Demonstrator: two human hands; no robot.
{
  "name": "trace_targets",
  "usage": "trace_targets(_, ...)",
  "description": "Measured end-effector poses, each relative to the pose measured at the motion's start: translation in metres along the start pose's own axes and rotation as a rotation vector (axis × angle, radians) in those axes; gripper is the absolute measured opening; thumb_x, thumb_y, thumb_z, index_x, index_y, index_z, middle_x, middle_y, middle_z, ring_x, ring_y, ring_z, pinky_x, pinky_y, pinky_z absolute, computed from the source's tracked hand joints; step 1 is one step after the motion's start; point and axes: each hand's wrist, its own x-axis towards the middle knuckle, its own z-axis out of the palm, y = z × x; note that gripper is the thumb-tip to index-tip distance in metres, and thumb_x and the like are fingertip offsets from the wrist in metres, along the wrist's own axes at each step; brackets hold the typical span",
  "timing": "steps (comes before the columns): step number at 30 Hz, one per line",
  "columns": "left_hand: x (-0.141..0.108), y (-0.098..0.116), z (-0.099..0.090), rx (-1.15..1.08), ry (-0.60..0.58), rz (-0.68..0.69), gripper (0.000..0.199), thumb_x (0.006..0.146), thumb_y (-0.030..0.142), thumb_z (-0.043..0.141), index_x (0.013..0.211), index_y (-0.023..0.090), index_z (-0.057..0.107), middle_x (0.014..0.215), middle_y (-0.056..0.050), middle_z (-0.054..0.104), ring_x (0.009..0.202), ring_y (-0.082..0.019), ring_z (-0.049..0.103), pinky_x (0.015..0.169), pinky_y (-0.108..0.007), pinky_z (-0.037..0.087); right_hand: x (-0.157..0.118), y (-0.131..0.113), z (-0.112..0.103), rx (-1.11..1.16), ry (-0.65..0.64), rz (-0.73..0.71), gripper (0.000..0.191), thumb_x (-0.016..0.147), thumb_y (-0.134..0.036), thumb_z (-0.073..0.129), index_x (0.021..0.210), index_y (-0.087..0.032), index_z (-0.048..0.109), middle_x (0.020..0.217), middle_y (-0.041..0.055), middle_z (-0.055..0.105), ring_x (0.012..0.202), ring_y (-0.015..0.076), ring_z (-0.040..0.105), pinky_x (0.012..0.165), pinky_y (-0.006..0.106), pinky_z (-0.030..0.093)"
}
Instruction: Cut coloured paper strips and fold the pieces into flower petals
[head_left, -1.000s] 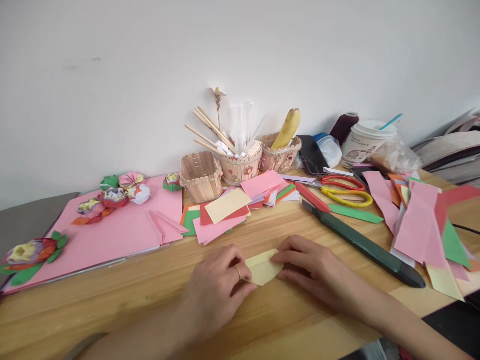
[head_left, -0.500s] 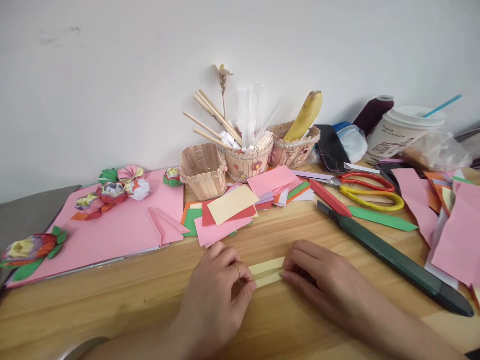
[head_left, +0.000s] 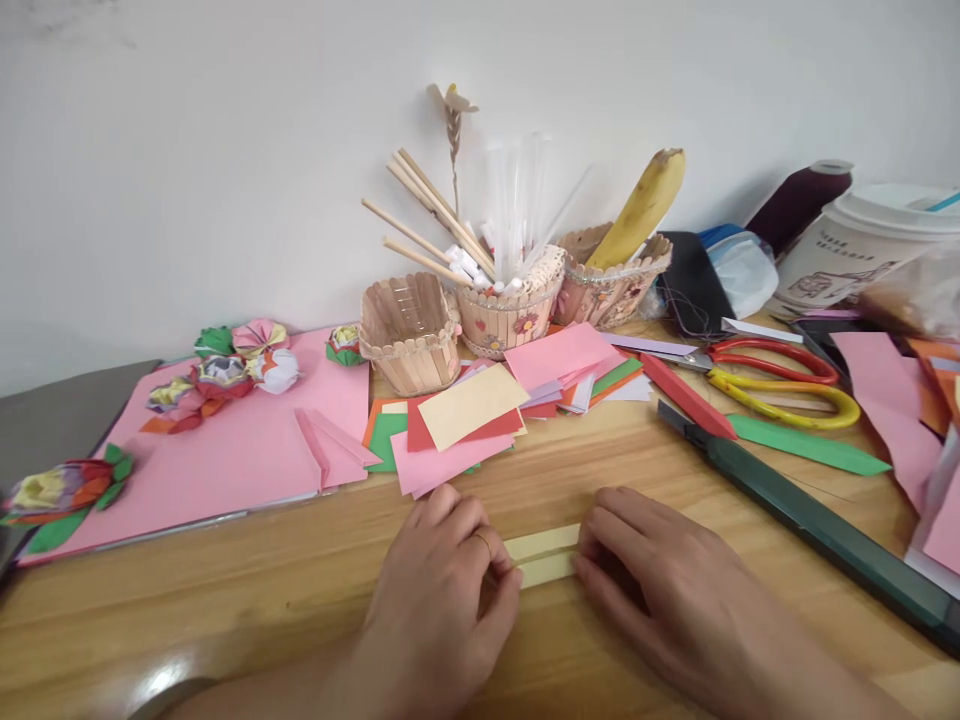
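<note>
Hands: 2 (left hand (head_left: 442,590), right hand (head_left: 667,580))
Creased yellow strip (head_left: 546,570): 1
Finger ring (head_left: 484,543): 1
Baskets (head_left: 412,352): 3
Banana (head_left: 636,212): 1
Wooden sticks (head_left: 405,231): at least 4
Scissor handles (head_left: 772,344): 2 (1 red, 1 yellow)
Green cutter (head_left: 832,537): 1
Lidded cup (head_left: 847,250): 1
Dark spool (head_left: 802,203): 1
Paper flowers (head_left: 64,490): 2 standing apart, clustered ones overlap, total unclear
Loose papers (head_left: 472,403): overlapping, total unclear

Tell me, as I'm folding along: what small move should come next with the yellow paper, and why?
Probably press along the yellow paper: the left hand and right hand hold its ends, and a lengthwise line shows between them, perhaps a folded edge.
</note>
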Motion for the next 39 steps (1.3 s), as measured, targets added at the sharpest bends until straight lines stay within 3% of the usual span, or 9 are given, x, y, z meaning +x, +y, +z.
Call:
trace_targets(15, 0.002, 0.0, -0.001, -0.043, -0.009, -0.008, 0.014, 0.082, 0.013, 0.054, 0.068, 0.017, 0.053, 0.071, -0.003, 0.054, 0.074, -0.02, 0.045, 0.062, -0.034, 0.036, -0.002, 0.0, 0.003, -0.04, 0.04, -0.069, 0.016, 0.088, -0.015, 0.044, 0.074, -0.022, 0.044, 0.071, 0.002, 0.05, 0.063, 0.0169, 0.048, 0.056, 0.031, 0.037)
trace_targets(23, 0.005, 0.001, -0.006, 0.038, -0.051, -0.017, 0.012, 0.078, 0.011, 0.055, 0.069, 0.016, 0.05, 0.076, -0.004, 0.053, 0.075, -0.02, 0.048, 0.063, -0.034, 0.043, -0.005, 0.0, 0.002, -0.013, 0.011, -0.041, 0.012, 0.088, -0.014, 0.042, 0.079, -0.021, 0.041, 0.075, 0.0019, 0.049, 0.064, 0.0168, 0.047, 0.057, 0.03, 0.038)
trace_targets(25, 0.005, -0.001, -0.006, 0.042, 0.001, 0.065, 0.006, 0.081, 0.01, 0.052, 0.078, 0.015, 0.053, 0.086, -0.007, 0.056, 0.079, -0.02, 0.051, 0.065, -0.034, 0.046, -0.007, 0.001, 0.004, 0.011, 0.0, -0.017, 0.011, 0.088, -0.013, 0.042, 0.081, -0.021, 0.039, 0.076, 0.0018, 0.05, 0.066, 0.0165, 0.047, 0.057, 0.03, 0.039)
trace_targets(28, 0.004, -0.006, -0.004, 0.106, 0.067, 0.338, 0.02, 0.091, 0.008, 0.04, 0.095, 0.015, 0.059, 0.103, -0.007, 0.063, 0.097, -0.022, 0.053, 0.081, -0.037, 0.047, -0.009, 0.004, 0.005, 0.038, 0.01, -0.002, 0.012, 0.088, -0.012, 0.041, 0.083, -0.022, 0.038, 0.076, 0.0011, 0.05, 0.066, 0.0156, 0.048, 0.058, 0.029, 0.04)
trace_targets(30, 0.003, -0.011, -0.002, 0.18, 0.109, 0.503, 0.027, 0.096, 0.01, 0.035, 0.101, 0.015, 0.062, 0.102, -0.002, 0.068, 0.102, -0.022, 0.054, 0.09, -0.04, 0.044, -0.01, 0.006, 0.005, 0.034, 0.036, 0.005, 0.011, 0.088, -0.013, 0.044, 0.083, -0.021, 0.04, 0.076, 0.0009, 0.051, 0.067, 0.0153, 0.05, 0.058, 0.028, 0.042)
trace_targets(33, -0.001, -0.014, 0.001, 0.281, 0.166, 0.623, 0.028, 0.098, 0.011, 0.036, 0.104, 0.012, 0.064, 0.102, -0.003, 0.07, 0.099, -0.019, 0.059, 0.09, -0.036, 0.046, -0.012, 0.007, 0.004, -0.069, 0.132, -0.03, 0.002, 0.089, -0.018, 0.049, 0.087, -0.019, 0.049, 0.08, 0.0039, 0.057, 0.071, 0.0177, 0.055, 0.06, 0.031, 0.046)
trace_targets(36, -0.006, -0.013, 0.002, 0.392, 0.164, 0.685, 0.03, 0.096, 0.009, 0.035, 0.106, 0.007, 0.064, 0.106, -0.008, 0.07, 0.098, -0.019, 0.062, 0.083, -0.031, 0.052, -0.019, 0.001, 0.004, -0.22, 0.206, -0.192, 0.018, 0.091, -0.016, 0.043, 0.102, -0.014, 0.058, 0.098, 0.0106, 0.065, 0.093, 0.0235, 0.06, 0.081, 0.04, 0.048)
trace_targets(39, -0.012, -0.009, 0.004, 0.472, 0.193, 0.703, 0.034, 0.094, 0.007, 0.032, 0.104, 0.004, 0.065, 0.107, -0.012, 0.069, 0.099, -0.022, 0.064, 0.083, -0.033, 0.053, -0.029, -0.011, 0.007, -0.291, 0.116, -0.343, 0.04, 0.094, -0.024, 0.043, 0.131, -0.009, 0.047, 0.129, 0.0142, 0.056, 0.125, 0.0253, 0.045, 0.103, 0.045, 0.037)
